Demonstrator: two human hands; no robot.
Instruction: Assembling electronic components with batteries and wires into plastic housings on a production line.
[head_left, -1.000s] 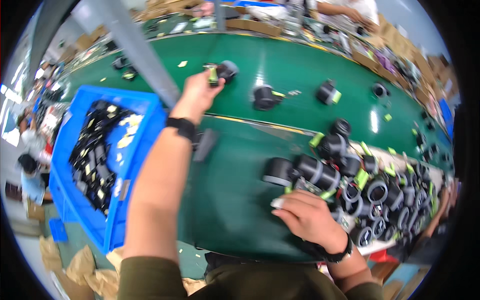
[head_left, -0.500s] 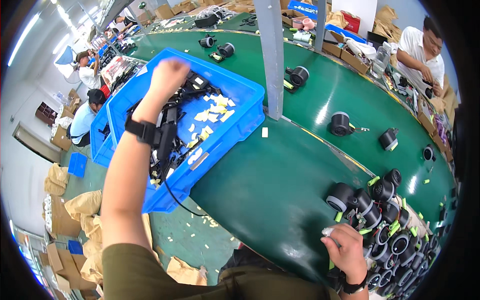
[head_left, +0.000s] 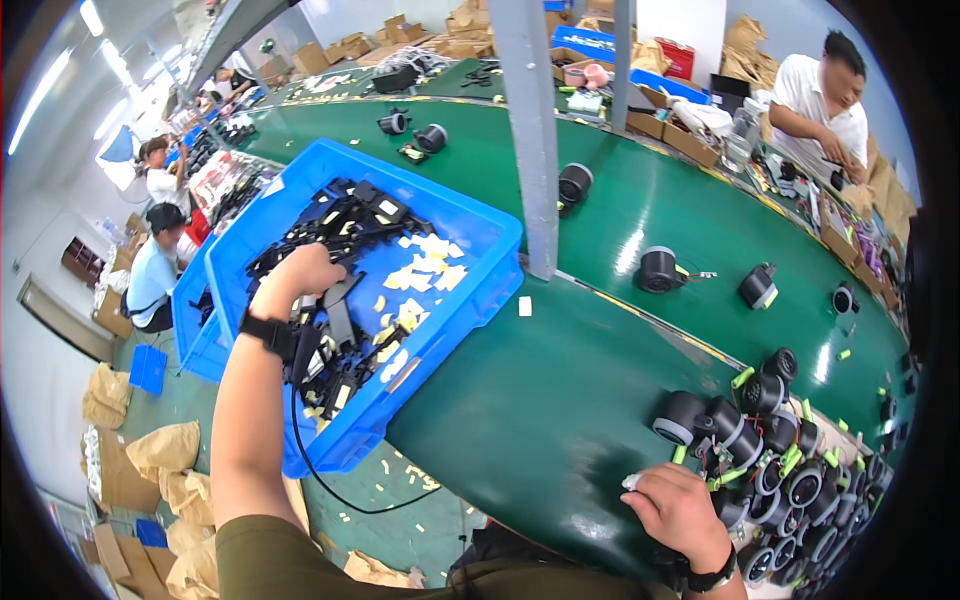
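My left hand is inside a large blue plastic bin, its fingers curled down over a heap of black plastic parts. A longer dark grey piece lies right beside the fingers; what they hold, if anything, is hidden. Pale yellow scraps lie in the bin's right half. Low over the near edge of the green table, my right hand pinches a small whitish piece between thumb and fingertips. Just right of it is a pile of black cylindrical units with grey rims and yellow-green tabs.
A grey metal post rises beyond the bin. Several black units, one of them a cylinder, stand on the green belt. A small white label lies near the bin. A person in white works across the belt.
My left hand has come down and nearer, from above the bin's far side to the black parts in it. My right hand has shifted slightly left, still pinching the whitish piece.
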